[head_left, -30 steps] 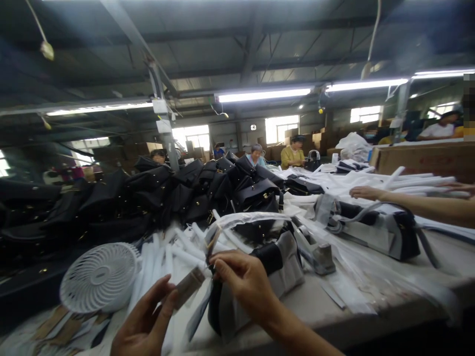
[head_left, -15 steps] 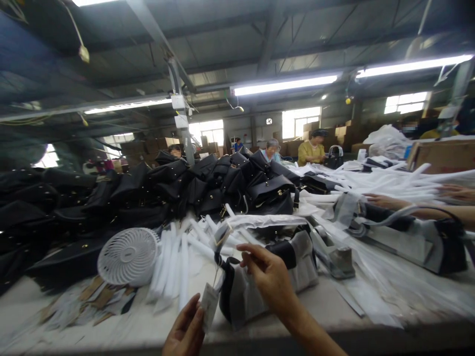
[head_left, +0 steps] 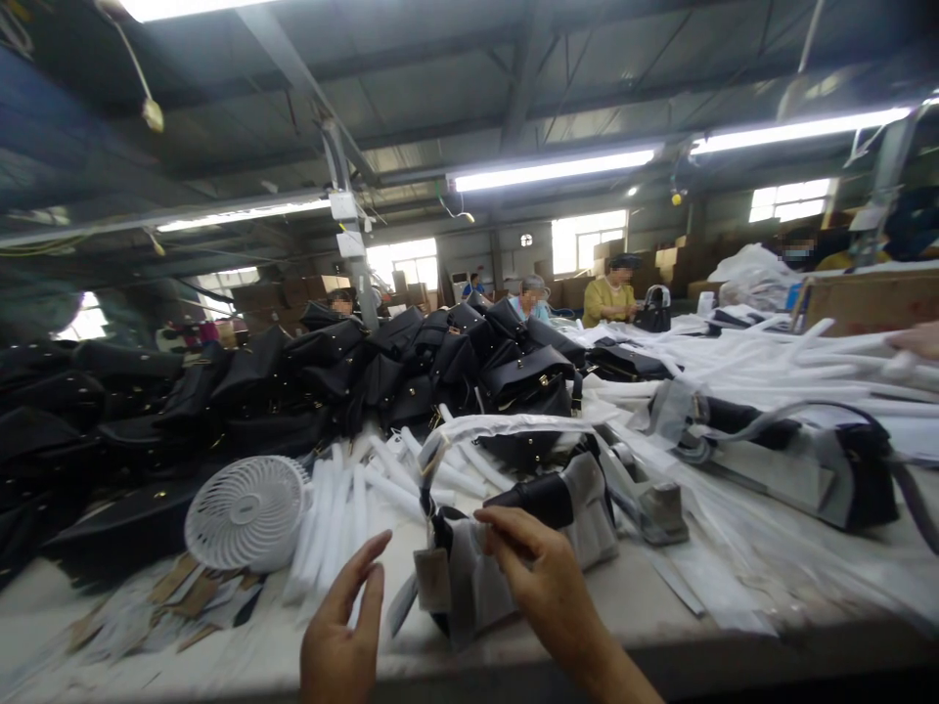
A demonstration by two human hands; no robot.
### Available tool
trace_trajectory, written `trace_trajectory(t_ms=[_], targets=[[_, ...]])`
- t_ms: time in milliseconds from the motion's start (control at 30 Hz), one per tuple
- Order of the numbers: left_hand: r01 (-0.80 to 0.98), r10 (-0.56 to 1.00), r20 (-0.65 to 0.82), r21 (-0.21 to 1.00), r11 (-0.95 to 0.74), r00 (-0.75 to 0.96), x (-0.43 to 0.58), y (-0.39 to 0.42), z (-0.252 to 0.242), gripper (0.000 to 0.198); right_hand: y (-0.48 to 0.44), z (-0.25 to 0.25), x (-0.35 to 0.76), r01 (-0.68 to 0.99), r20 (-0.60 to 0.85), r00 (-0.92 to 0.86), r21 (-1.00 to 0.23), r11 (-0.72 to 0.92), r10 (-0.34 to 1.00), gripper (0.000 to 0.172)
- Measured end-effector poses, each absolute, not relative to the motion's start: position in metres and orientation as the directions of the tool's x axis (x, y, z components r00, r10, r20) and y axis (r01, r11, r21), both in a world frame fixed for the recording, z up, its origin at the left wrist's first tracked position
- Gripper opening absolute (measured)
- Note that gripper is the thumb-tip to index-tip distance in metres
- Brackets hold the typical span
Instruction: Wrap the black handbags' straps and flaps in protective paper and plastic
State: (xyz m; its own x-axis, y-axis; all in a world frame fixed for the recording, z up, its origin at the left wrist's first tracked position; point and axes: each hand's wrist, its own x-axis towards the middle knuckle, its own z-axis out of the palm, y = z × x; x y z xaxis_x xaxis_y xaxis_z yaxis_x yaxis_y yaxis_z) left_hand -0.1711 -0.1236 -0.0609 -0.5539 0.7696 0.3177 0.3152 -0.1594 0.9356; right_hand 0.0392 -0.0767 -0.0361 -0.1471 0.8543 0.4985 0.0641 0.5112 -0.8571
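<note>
A black handbag (head_left: 529, 501) sits on the table in front of me, its body partly wrapped in white tissue (head_left: 480, 577). White wrapping also covers its raised handle (head_left: 514, 424). From its left end hangs a hang tag (head_left: 432, 579). My left hand (head_left: 346, 621) is left of the tag and apart from it, thumb and fingers spread with nothing between them. Over the bag's near top edge, my right hand (head_left: 547, 577) has thumb and fingertips pressed together; what they pinch, if anything, is too small to tell.
A white fan (head_left: 247, 513) stands left, beside paper scraps (head_left: 192, 592) and white foam tubes (head_left: 334, 518). Black bags (head_left: 411, 362) are heaped behind. Rightward lie another partly wrapped bag (head_left: 778, 460), clear plastic sheets (head_left: 740, 567) and a co-worker's hand (head_left: 916, 340). Other people sit farther back.
My left hand has let go of the hang tag and drawn left, its fingers opening. The tag now hangs against the bag's end. The co-worker's arm has withdrawn from the right-hand bag.
</note>
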Motion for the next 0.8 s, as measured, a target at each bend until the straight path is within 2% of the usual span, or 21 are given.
trace_trajectory(t_ms=[100,167,267,400,567,633,733,800], targets=[[0.380,0.811,0.377,0.901,-0.210,-0.447,-0.163,-0.109,-0.034,0.043,-0.082,-0.041,0.041,0.041,0.491,-0.144,-0.865,0.501,0.859,0.021],[0.357,0.839,0.382,0.901,-0.245,-0.388,-0.157,-0.096,-0.025,0.046,-0.084,-0.043,0.042,0.026,0.473,-0.143,-0.876,0.482,0.869,0.021],[0.193,0.892,0.319,0.944,-0.268,-0.321,-0.152,-0.081,-0.026,0.044,-0.084,-0.039,0.043,0.018,0.466,-0.151,-0.880,0.474,0.872,0.022],[-0.027,0.946,0.206,0.975,-0.219,-0.249,-0.149,-0.079,-0.032,0.042,-0.079,-0.022,0.032,0.056,0.511,-0.164,-0.849,0.525,0.844,0.022],[-0.102,0.951,0.166,0.975,-0.198,-0.262,-0.151,-0.085,-0.029,0.038,-0.067,-0.005,0.005,0.048,0.526,-0.203,-0.837,0.545,0.826,0.034],[-0.111,0.957,0.171,0.973,-0.201,-0.235,-0.153,-0.084,-0.027,0.037,-0.061,-0.004,-0.004,0.033,0.526,-0.210,-0.838,0.544,0.824,0.034],[-0.147,0.969,0.152,0.972,-0.182,-0.196,-0.155,-0.079,-0.026,0.031,-0.051,-0.008,-0.010,-0.079,0.478,-0.197,-0.878,0.472,0.856,0.020],[-0.232,0.981,0.106,0.962,-0.142,-0.161,-0.155,-0.076,-0.025,0.024,-0.044,-0.014,-0.012,-0.236,0.378,-0.213,-0.915,0.328,0.901,0.017]])
